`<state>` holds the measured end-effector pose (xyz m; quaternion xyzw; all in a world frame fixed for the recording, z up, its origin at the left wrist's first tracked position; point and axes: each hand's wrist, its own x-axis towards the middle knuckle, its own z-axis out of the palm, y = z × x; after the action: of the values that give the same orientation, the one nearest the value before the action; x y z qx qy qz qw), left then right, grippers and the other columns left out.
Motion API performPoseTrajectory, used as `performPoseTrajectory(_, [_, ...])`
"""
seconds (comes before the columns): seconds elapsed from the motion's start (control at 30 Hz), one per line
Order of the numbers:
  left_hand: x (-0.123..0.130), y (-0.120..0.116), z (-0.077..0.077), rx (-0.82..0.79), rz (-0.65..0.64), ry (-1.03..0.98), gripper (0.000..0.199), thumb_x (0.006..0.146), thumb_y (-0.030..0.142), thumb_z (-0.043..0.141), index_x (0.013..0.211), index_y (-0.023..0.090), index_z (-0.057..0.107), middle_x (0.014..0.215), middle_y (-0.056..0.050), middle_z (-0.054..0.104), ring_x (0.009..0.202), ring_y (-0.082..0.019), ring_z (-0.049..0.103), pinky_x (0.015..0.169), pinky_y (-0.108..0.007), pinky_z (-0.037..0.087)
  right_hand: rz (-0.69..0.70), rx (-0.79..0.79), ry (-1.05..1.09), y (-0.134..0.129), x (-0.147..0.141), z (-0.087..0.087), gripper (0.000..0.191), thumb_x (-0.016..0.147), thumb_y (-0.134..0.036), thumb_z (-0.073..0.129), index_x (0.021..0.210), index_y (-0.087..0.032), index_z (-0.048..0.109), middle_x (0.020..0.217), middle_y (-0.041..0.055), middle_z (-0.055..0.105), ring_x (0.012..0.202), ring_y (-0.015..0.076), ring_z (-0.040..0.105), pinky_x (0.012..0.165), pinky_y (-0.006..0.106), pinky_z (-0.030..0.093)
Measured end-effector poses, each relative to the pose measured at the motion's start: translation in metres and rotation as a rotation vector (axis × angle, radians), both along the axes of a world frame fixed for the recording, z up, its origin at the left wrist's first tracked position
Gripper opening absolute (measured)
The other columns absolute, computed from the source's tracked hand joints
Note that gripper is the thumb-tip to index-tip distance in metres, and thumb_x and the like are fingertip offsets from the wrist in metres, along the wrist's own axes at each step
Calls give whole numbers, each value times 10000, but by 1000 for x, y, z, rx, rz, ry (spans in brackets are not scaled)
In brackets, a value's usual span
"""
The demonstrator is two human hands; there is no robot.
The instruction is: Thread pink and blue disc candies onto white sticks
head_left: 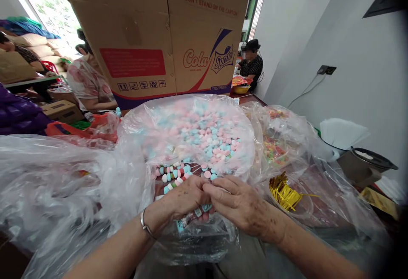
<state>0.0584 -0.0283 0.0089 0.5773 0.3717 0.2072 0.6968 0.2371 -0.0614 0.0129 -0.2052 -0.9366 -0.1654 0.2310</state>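
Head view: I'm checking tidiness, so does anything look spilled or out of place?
One gold strip juts sideways from the bunch of gold strips near the right hand, unlike the rest. I see no clear spill.

– What colour is the carton (143, 19)?
– Brown, with a red panel (132, 63) and dark purple-blue lower band (127, 102).
– And the candies (216, 148) in front of it?
– Pink, pale blue, white.
– The shirt (87, 79) left of it?
– White, blotched pink.

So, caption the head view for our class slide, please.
Left hand and right hand together over a packet, near pink and blue candies in clear plastic.
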Motion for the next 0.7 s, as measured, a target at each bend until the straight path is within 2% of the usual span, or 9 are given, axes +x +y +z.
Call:
performPoseTrajectory(0.07, [-3, 3, 6, 23, -145, 41, 71, 598, 119, 600, 595, 171, 649, 591, -2, 662, 465, -145, 569, 427, -232, 461, 44, -40, -49, 0, 2, 5, 265, 983, -117, 391, 967, -127, 656, 1229, 110, 622, 1087, 230, 506, 831, 372, 426])
performPoseTrajectory(0.13, [-6, 5, 10, 48, -216, 61, 106, 564, 93, 604, 589, 174, 667, 591, 15, 662, 491, -147, 570, 443, -228, 465, 44, -75, -97, -2, 2, 7, 230, 973, -128, 421, 954, -134, 650, 1127, 108, 652, 968, 217, 533, 784, 367, 424])
performPoseTrajectory(0.27, [-7, 4, 16, 77, -219, 126, 116, 573, 94, 567, 586, 175, 648, 535, 36, 612, 460, -142, 546, 446, -226, 432, -27, -69, -137, -7, -2, 4, 178, 937, -119, 461, 879, -129, 629, 833, 86, 630, 775, 213, 499, 685, 362, 394])
performPoseTrajectory(0.37, [-5, -1, 17, 208, -179, 269, 108, 603, 106, 554, 531, 187, 557, 480, 26, 550, 459, -170, 557, 424, -231, 382, -134, -12, -87, -10, -9, -3, 165, 877, -54, 475, 823, -127, 613, 765, 80, 592, 722, 219, 480, 636, 353, 370])
performPoseTrajectory(0.47, [3, -4, 7, 557, -19, 453, 157, 653, 92, 534, 545, 202, 505, 495, -5, 540, 508, -209, 578, 457, -265, 381, -307, 7, -7, -6, -15, -14, 188, 833, -17, 459, 797, -139, 597, 734, 84, 578, 690, 223, 476, 605, 339, 353])
performPoseTrajectory(0.57, [12, -5, -8, 1056, 277, 544, 163, 749, 49, 490, 704, 186, 565, 692, -88, 629, 697, -268, 618, 630, -359, 467, -470, -49, 184, 9, -18, -23, 199, 849, -46, 443, 754, -174, 561, 691, 66, 567, 663, 206, 480, 585, 313, 342])
performPoseTrajectory(0.63, [14, -6, -15, 1322, 422, 489, 200, 824, 53, 455, 907, 154, 606, 903, -159, 659, 891, -306, 615, 783, -438, 481, -516, -206, 443, 23, -18, -24, 187, 878, -110, 436, 747, -186, 545, 687, 45, 574, 664, 184, 500, 598, 289, 364])
performPoseTrajectory(0.7, [13, -12, -20, 1485, 475, 368, 212, 858, 104, 493, 1033, 146, 605, 1064, -191, 642, 1041, -322, 571, 907, -485, 443, -518, -461, 769, 33, -19, -20, 180, 902, -191, 439, 749, -195, 533, 678, 11, 562, 639, 154, 502, 591, 262, 383])
